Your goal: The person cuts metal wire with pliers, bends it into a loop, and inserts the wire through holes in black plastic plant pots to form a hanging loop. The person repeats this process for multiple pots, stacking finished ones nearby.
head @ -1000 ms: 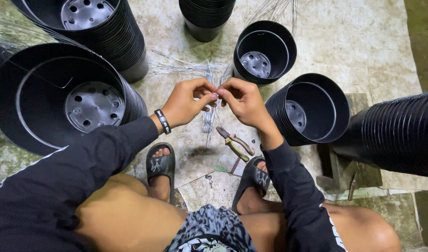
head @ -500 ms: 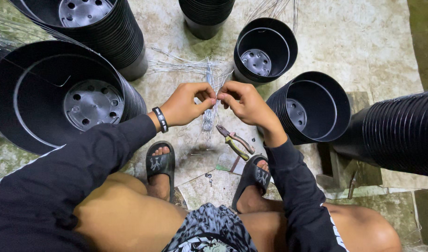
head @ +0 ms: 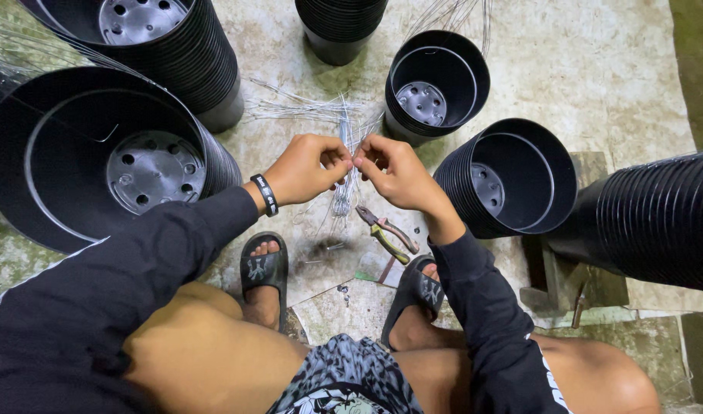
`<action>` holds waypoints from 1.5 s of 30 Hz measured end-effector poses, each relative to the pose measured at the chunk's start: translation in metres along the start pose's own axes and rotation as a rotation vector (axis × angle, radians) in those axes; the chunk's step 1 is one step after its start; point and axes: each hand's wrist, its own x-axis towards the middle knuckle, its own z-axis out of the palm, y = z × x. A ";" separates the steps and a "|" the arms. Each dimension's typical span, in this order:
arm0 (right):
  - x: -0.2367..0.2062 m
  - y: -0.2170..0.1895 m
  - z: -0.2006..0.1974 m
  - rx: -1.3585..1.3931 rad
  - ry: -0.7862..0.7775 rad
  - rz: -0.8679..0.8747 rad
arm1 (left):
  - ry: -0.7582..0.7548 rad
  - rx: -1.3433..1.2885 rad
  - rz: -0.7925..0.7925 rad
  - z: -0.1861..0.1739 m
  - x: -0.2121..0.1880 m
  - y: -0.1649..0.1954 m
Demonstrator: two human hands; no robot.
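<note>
Low in the frame, two sandalled feet flank pliers (head: 387,232) lying on the concrete. At centre, the left hand (head: 305,169) and right hand (head: 393,172) meet fingertip to fingertip, both pinching thin wire (head: 344,184). Beyond, loose wire strands (head: 305,107) lie among stacks of black plastic pots (head: 435,84).

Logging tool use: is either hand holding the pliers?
No, the pliers lie on the floor while the left hand and right hand pinch thin wire.

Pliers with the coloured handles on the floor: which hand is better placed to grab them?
Right, probably. The right hand sits almost directly above the pliers; the left hand is farther off.
</note>
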 end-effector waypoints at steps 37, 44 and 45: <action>-0.001 0.003 -0.012 0.560 -0.088 0.111 | -0.015 -0.238 -0.051 -0.001 0.000 -0.006; -0.002 0.004 -0.012 0.385 -0.061 0.087 | -0.101 -0.269 -0.003 0.003 0.003 -0.019; -0.002 0.006 -0.011 0.394 -0.062 0.027 | -0.121 -0.302 -0.029 0.003 0.003 -0.021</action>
